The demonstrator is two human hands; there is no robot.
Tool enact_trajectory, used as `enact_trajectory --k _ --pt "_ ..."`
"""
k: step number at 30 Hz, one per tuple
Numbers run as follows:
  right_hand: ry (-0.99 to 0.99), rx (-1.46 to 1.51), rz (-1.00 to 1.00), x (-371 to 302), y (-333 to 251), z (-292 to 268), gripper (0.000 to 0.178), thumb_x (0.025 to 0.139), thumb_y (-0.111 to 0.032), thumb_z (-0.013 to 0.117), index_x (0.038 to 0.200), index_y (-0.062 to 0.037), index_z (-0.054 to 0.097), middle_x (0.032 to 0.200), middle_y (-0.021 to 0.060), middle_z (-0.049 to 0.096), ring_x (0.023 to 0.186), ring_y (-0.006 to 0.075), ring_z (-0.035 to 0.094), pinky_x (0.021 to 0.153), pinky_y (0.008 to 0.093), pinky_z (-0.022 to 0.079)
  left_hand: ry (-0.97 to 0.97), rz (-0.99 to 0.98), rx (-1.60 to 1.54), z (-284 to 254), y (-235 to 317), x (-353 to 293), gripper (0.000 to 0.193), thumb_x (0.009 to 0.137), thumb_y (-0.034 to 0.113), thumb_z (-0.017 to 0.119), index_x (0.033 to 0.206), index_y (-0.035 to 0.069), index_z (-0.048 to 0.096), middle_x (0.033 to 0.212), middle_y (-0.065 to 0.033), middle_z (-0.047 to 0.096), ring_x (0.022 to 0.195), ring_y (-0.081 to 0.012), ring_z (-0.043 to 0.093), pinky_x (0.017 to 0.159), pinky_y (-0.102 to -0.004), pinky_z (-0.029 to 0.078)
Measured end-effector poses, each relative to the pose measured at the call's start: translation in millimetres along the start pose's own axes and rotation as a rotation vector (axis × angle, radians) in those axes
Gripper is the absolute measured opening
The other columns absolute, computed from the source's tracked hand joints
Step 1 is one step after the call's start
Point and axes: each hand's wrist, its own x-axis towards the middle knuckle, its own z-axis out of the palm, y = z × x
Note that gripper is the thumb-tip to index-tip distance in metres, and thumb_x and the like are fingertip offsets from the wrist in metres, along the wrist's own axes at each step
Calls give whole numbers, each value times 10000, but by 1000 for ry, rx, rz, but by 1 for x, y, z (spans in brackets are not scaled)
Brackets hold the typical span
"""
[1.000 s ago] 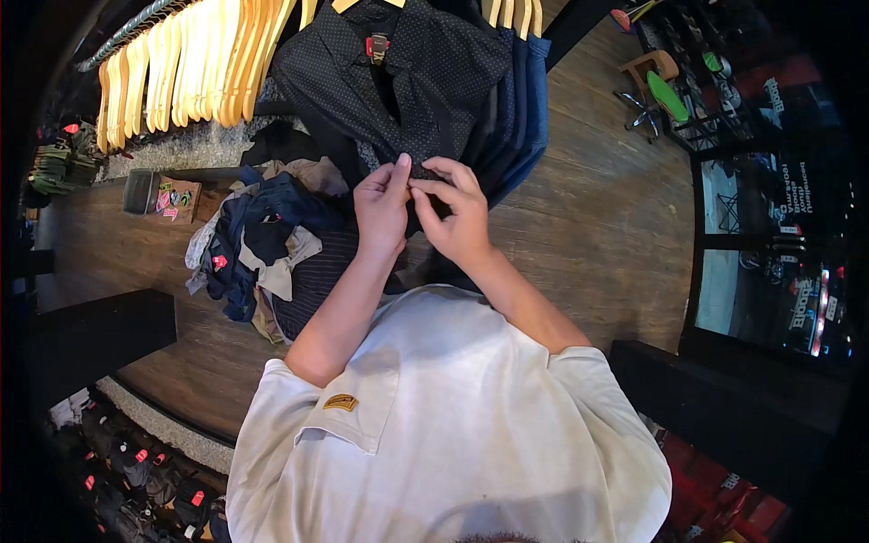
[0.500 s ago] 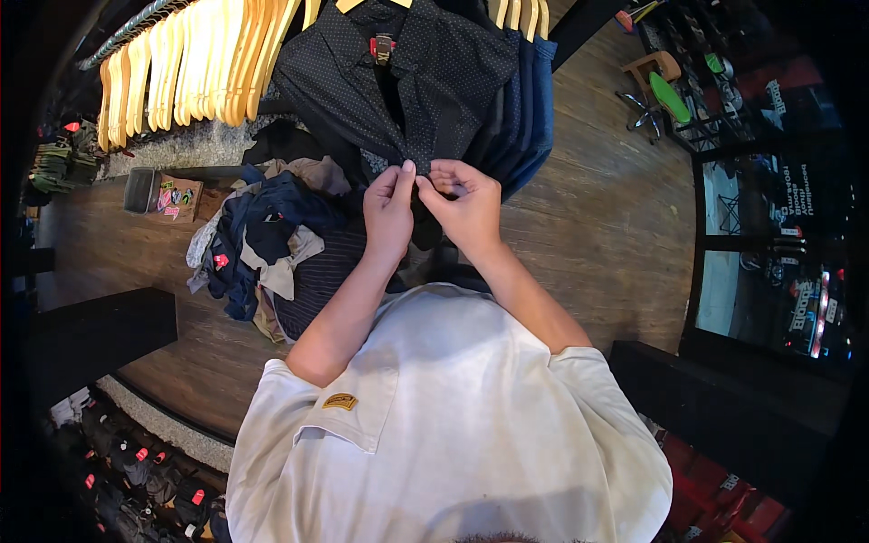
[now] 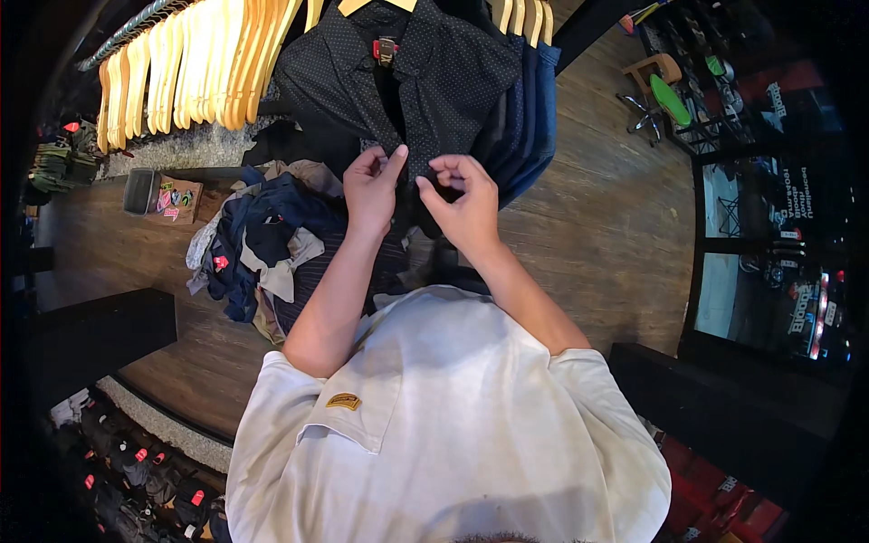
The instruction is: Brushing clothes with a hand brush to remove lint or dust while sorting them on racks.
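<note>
A dark short-sleeved button-up shirt [image 3: 453, 104] with small light dots hangs in front of me on a wooden hanger [image 3: 376, 4]. Its collar is open, and a red and dark label shows inside the neck. My left hand [image 3: 371, 195] is closed at the front edge of the shirt, thumb pointing up along it; the fingertips are partly hidden. Close by on the other side of the front opening is my right hand [image 3: 466, 199], its fingers curled, with a gap between thumb and forefinger. The dark cloth shows through that gap.
Bare wooden hangers [image 3: 186, 68] line a metal rail at the upper left. Blue denim garments [image 3: 539, 118] hang just right of the shirt. A heap of clothes [image 3: 262, 235] lies at the left, near a grey bin [image 3: 140, 190]. A green and orange chair [image 3: 665, 90] stands far right.
My left hand has shifted left and slightly up along the shirt front, away from my right hand. The right hand stays nearly in place, and the shirt has moved slightly.
</note>
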Motion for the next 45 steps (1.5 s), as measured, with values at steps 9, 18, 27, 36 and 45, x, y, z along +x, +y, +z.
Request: enact_trajectory --k 9,18,27,36,45 --pt "-262 204 226 41 19 12 536 824 -171 980 1241 80 754 1025 101 780 855 107 695 817 281 612 111 -29 -215 14 6 -12 215 1081 207 767 945 60 687 773 91 532 708 -1 434 648 -202 353" --pt "-91 303 319 48 22 28 203 961 -78 846 1090 71 795 866 47 777 758 56 655 704 236 531 284 171 -87 9 12 -11 194 1012 125 841 1117 -17 759 860 56 672 737 -4 515 677 -199 421" --pt "-50 92 123 41 -6 39 163 950 -32 851 1068 64 792 871 14 772 769 22 627 718 213 535 284 250 43 1 -2 -7 192 1007 106 839 1154 3 771 920 19 723 837 -48 627 792 -207 498" --pt "-44 57 126 40 -17 39 158 974 -80 835 1059 51 812 844 14 775 755 31 632 703 229 529 196 202 -56 1 9 -10 178 1026 112 820 1163 4 787 1010 7 756 908 -54 648 846 -217 515" --pt "-19 83 92 43 -15 42 139 969 -52 795 1032 71 794 787 56 765 680 58 644 661 254 540 104 44 -161 -4 13 -4 194 1051 142 796 1186 3 781 1017 26 748 897 -43 619 843 -217 485"
